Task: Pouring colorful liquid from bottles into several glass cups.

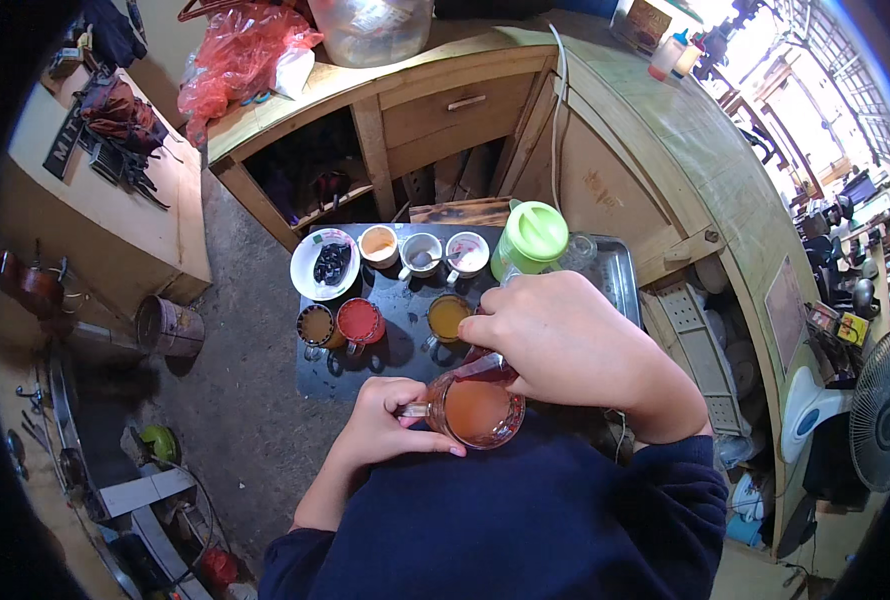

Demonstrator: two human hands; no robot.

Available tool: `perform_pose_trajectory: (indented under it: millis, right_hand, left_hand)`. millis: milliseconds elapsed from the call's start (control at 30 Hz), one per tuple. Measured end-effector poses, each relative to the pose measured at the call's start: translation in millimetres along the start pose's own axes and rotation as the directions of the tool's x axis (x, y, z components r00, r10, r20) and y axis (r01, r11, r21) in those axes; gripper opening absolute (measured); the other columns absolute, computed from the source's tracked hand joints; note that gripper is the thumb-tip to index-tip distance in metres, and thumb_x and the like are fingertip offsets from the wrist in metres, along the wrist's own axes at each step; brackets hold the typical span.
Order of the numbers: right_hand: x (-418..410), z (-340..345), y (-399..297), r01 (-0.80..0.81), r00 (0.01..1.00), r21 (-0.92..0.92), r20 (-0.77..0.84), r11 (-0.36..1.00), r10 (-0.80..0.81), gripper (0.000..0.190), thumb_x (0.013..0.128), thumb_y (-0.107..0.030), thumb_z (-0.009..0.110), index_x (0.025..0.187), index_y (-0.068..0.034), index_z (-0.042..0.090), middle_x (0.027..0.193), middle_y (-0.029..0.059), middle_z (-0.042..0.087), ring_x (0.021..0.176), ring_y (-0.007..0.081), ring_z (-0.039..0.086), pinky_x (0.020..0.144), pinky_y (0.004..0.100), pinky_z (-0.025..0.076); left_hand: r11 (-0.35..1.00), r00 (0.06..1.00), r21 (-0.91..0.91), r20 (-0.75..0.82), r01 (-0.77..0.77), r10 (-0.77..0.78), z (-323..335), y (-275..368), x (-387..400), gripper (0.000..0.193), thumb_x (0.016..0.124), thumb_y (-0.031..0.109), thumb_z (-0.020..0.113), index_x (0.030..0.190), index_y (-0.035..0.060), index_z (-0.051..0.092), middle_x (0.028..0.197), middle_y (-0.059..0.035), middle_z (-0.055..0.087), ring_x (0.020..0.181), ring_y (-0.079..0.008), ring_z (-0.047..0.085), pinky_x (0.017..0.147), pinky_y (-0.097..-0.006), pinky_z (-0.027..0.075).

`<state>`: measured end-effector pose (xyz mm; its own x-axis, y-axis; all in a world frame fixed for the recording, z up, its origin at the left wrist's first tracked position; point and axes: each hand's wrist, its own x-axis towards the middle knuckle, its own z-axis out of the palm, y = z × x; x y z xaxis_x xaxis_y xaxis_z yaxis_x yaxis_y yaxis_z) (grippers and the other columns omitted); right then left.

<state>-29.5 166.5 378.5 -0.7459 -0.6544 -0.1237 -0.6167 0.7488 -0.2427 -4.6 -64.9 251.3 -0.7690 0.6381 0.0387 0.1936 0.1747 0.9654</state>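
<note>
My left hand (385, 427) grips the handle of a glass mug (478, 412) that holds a cloudy orange-brown drink, close to my body. Above its rim, my right hand (565, 330) holds a clear vessel (482, 366) with dark red liquid, tilted towards the mug; the hand hides most of it. Before me on a low dark table (407, 375) stand glass mugs of brown drink (316, 324), red drink (360, 321) and yellow drink (448, 316). Behind them sit a white bowl (302, 262) with a glossy black thing and white cups (420, 255), some with spoons.
A green lidded pitcher (531, 234) stands at the table's back right, beside a metal tray (619, 262) and a clear glass (581, 249). A wooden counter (460, 97) curves around behind. A bucket (171, 326) is on the floor at left; a fan (881, 411) is at right.
</note>
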Motion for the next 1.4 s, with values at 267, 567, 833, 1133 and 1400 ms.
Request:
perform_pose_trajectory:
  millis: [267,567,833,1133,1400]
  right_hand:
    - [1.4,1.1,-2.6,-0.015,1.000,-0.010,0.007,1.000,0.015,0.034,0.065,-0.023,0.078,0.093,-0.009,0.066,0.081,0.0067,0.063,0.082,0.0267,0.065,0.069,0.0370,0.051]
    - [6.4,-2.1,-4.2,-0.070,0.998,-0.044,0.000,0.997,0.070,0.032,0.066,-0.024,0.077,0.091,-0.009,0.065,0.080,0.0071,0.062,0.083,0.0264,0.065,0.069,0.0376,0.051]
    - [-2.4,-7.7,-5.0,-0.053,0.996,0.026,-0.067,0.998,0.055,0.033,0.066,-0.028,0.076,0.090,-0.008,0.064,0.077,0.0076,0.060,0.079,0.0272,0.064,0.065,0.0388,0.049]
    - [-33.4,-0.8,3.2,-0.180,0.936,0.171,-0.273,0.969,0.222,0.035,0.062,-0.024,0.074,0.091,-0.008,0.064,0.079,0.0088,0.063,0.074,0.0295,0.063,0.063,0.0386,0.049]
    - [-40.3,23.3,1.3,-0.240,0.897,0.289,-0.300,0.927,0.326,0.032,0.067,-0.026,0.072,0.092,-0.007,0.064,0.078,0.0105,0.063,0.074,0.0302,0.064,0.065,0.0381,0.050]
  left_hand:
    - [1.000,1.000,-0.003,0.007,0.011,-0.011,0.3,0.6,-1.1,0.060,0.055,0.030,0.093,0.054,0.0083,0.037,0.051,0.0030,0.034,0.049,-0.0082,0.034,0.047,-0.0260,0.026]
    - [1.000,1.000,-0.009,-0.003,0.009,-0.009,-0.4,0.9,-2.0,0.059,0.055,0.028,0.093,0.055,0.0078,0.037,0.052,0.0030,0.033,0.049,-0.0087,0.033,0.048,-0.0265,0.025]
    - [1.000,0.996,0.007,-0.091,0.002,-0.001,-0.1,0.1,-4.2,0.056,0.052,0.028,0.093,0.056,0.0083,0.041,0.052,0.0035,0.034,0.048,-0.0080,0.034,0.046,-0.0264,0.024]
    - [0.969,0.894,0.207,-0.398,-0.133,0.207,11.2,-6.1,-3.1,0.049,0.052,0.026,0.092,0.057,0.0089,0.047,0.051,0.0016,0.034,0.045,-0.0113,0.035,0.045,-0.0270,0.025]
    - [0.966,0.845,0.250,-0.503,-0.060,0.182,13.9,-4.1,-1.7,0.038,0.055,0.020,0.090,0.068,0.0047,0.059,0.056,0.0028,0.040,0.049,-0.0078,0.036,0.047,-0.0248,0.026]
